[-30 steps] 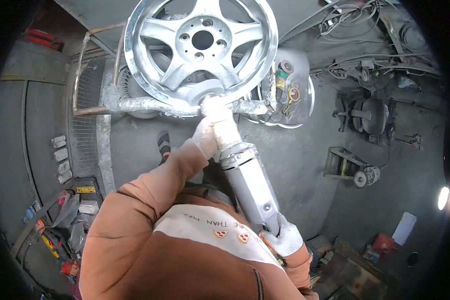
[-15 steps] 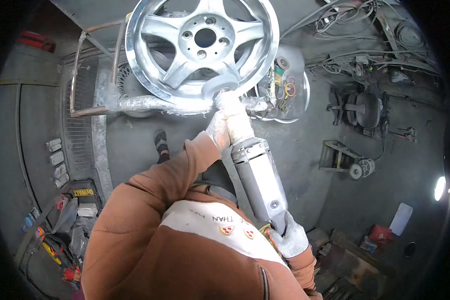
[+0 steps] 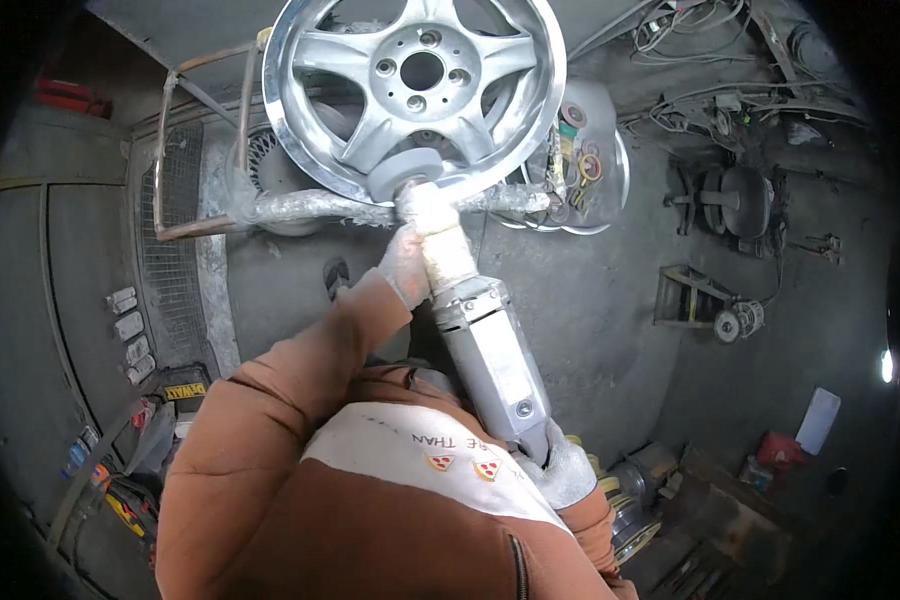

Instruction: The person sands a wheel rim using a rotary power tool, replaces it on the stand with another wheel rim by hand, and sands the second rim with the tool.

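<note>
A silver five-spoke alloy wheel rim (image 3: 422, 112) rests on a wrapped bar (image 3: 320, 208) at the top of the head view. My left hand (image 3: 405, 265), in a pale work glove, wraps round the taped neck of a long grey straight grinder (image 3: 495, 360). At the rear end of the grinder, my gloved right hand (image 3: 567, 473) is closed on its handle. The round grey grinding disc (image 3: 405, 174) on its tip lies against the lower edge of the rim, below a spoke; exact contact is hard to make out.
A metal tube frame (image 3: 200, 228) stands left of the rim. Scissors and tape lie on a tray (image 3: 590, 170) to its right. Cables (image 3: 710, 110), an overturned chair (image 3: 745, 200) and a motor on a stand (image 3: 738, 320) are farther right. A DeWalt case (image 3: 185, 388) is at left.
The grinder and both hands have moved left, its disc sliding left along the rim's lower edge. The whole view has shifted slightly.
</note>
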{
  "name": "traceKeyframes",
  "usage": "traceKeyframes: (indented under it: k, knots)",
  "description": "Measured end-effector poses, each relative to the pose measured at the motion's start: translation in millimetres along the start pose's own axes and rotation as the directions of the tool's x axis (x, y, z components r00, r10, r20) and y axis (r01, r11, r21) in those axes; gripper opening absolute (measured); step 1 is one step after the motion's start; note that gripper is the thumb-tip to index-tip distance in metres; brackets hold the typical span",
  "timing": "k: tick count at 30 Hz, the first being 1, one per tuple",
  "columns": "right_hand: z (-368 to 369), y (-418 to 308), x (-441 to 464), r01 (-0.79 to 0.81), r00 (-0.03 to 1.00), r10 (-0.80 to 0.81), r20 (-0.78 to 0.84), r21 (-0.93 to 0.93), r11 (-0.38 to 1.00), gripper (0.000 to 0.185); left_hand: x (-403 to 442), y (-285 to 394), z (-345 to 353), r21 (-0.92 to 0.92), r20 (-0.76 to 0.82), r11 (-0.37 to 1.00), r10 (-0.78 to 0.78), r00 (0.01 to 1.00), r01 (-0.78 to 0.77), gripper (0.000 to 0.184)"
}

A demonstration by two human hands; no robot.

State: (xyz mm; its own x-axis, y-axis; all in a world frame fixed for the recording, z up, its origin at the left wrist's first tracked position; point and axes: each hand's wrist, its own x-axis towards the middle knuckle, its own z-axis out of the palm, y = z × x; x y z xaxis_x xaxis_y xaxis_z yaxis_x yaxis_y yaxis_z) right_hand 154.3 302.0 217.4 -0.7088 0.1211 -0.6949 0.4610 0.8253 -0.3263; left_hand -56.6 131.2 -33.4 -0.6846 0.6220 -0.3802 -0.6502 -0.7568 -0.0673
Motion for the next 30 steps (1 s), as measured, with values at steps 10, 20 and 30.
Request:
traceKeyframes:
  k: [10,20,30]
  knots:
    - [27.1,98.9,35.3,0.008,0.980,0.012,-0.196,0.102,0.995,0.054,47.2,-52.2,-1.5,0.234,-0.057,0.970,0.074,0.996,-0.059,0.016]
    - [69.9,95.3,99.1,0.165,0.986,-0.163,-0.027,0.157,0.974,0.052,-44.5,16.4,-26.6,0.206,-0.069,0.958,0.218,0.973,-0.200,0.029]
    - [70.9,181.7,96.5,0.096,0.985,-0.093,-0.148,0.011,0.995,0.063,24.7,-54.7,-23.0,0.284,-0.042,0.952,0.135,0.990,-0.118,0.018]
